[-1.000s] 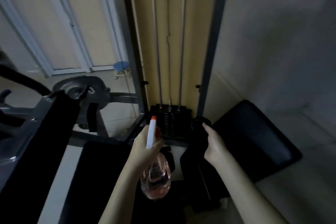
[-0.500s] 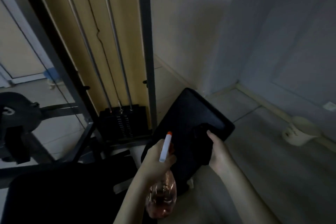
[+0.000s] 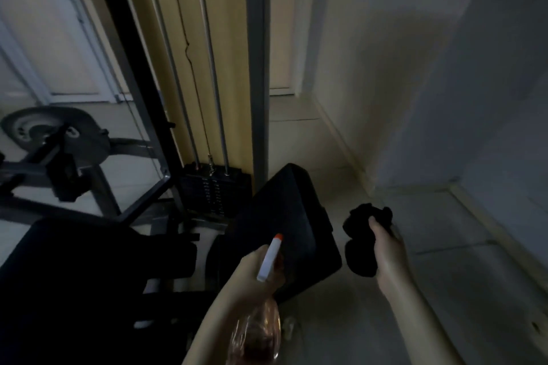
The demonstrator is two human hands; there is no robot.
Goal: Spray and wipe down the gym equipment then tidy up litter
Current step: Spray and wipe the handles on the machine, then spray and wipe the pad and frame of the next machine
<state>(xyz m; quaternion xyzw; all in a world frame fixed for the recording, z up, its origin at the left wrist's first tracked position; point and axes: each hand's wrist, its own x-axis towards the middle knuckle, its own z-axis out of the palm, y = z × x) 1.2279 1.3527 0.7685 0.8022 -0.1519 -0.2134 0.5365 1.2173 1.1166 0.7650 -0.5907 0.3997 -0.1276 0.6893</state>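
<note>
Dim gym corner | your left hand (image 3: 255, 274) fingers (image 3: 258, 250) are clamping the spray bottle (image 3: 255, 332) near the black pad (image 3: 284, 216) | your right hand (image 3: 388, 258) is clutching the cloth (image 3: 360, 234) | step: probably spraying | next: aiming nozzle at pad

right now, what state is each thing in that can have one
spray bottle, held in the left hand, orange tip aimed toward the black pad
black cloth, bunched in the right hand, apart from the pad, over the floor
black pad, tilted, cloth not on it
weight stack, all plates down
</note>
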